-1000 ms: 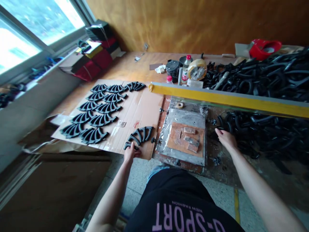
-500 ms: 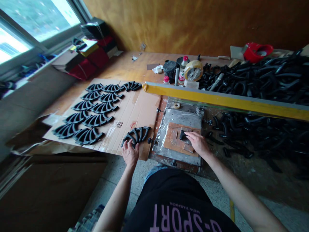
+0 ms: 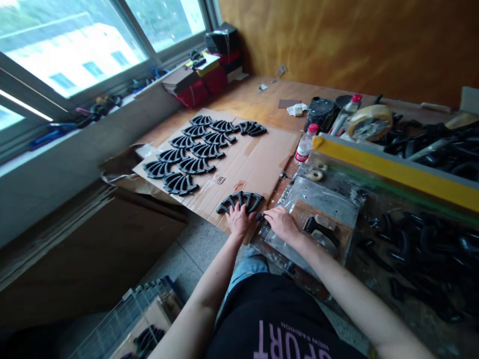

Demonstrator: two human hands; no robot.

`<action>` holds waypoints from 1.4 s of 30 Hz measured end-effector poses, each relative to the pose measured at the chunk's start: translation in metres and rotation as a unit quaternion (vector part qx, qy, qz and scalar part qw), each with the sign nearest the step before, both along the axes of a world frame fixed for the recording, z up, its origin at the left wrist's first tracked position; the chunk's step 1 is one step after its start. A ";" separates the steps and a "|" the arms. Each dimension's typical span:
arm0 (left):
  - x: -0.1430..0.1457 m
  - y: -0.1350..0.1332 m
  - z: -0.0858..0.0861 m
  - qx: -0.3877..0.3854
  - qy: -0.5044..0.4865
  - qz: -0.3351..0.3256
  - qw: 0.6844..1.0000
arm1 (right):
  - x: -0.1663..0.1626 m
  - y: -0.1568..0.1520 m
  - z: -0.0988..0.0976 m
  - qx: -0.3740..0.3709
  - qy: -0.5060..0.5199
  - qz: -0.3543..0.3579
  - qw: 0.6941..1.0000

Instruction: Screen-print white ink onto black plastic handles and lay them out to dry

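My left hand (image 3: 238,221) lies with fingers stretched out, its fingertips on the near edge of a fan of black curved plastic parts (image 3: 241,199) on the cardboard sheet (image 3: 262,159). My right hand (image 3: 282,224) lies flat beside it on the plastic-covered metal plate (image 3: 329,197). Its fingertips reach a small black knob (image 3: 259,217) at the plate's left edge. One black curved piece (image 3: 320,229) lies on the brown block just right of my right hand.
Several more fans of black parts (image 3: 194,154) lie in rows on the cardboard. A yellow bar (image 3: 392,169) crosses above the plate. Behind it stand bottles (image 3: 305,144), a tape roll (image 3: 368,122) and heaps of black parts (image 3: 430,239). Below left is a wire basket (image 3: 123,324).
The view swung left. My right hand left the black piece on the brown block and moved left to the plate's edge beside my left hand, which stays at the fan of parts.
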State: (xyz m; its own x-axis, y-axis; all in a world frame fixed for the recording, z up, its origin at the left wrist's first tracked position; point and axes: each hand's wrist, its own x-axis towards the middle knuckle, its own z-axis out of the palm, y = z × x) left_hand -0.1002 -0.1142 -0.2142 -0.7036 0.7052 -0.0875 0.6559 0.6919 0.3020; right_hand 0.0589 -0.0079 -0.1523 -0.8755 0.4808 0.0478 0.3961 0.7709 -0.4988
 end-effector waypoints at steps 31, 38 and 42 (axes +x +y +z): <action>-0.344 0.285 -0.006 -0.012 0.016 -0.425 0.905 | -0.235 0.080 -0.059 -0.052 -0.318 -0.145 0.935; -0.318 0.279 -0.009 0.008 0.039 -0.315 0.948 | -0.238 0.079 -0.058 -0.047 -0.331 -0.142 0.932; -0.298 0.297 -0.014 0.018 0.054 -0.238 0.970 | -0.239 0.079 -0.055 -0.049 -0.332 -0.144 0.931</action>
State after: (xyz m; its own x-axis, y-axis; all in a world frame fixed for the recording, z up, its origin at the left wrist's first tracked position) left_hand -0.3983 0.1833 -0.2283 -0.3020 0.9533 -0.0003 0.9270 0.2937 0.2331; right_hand -0.1801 0.0708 -0.2071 -0.5306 0.6735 -0.5147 0.8255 0.5484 -0.1334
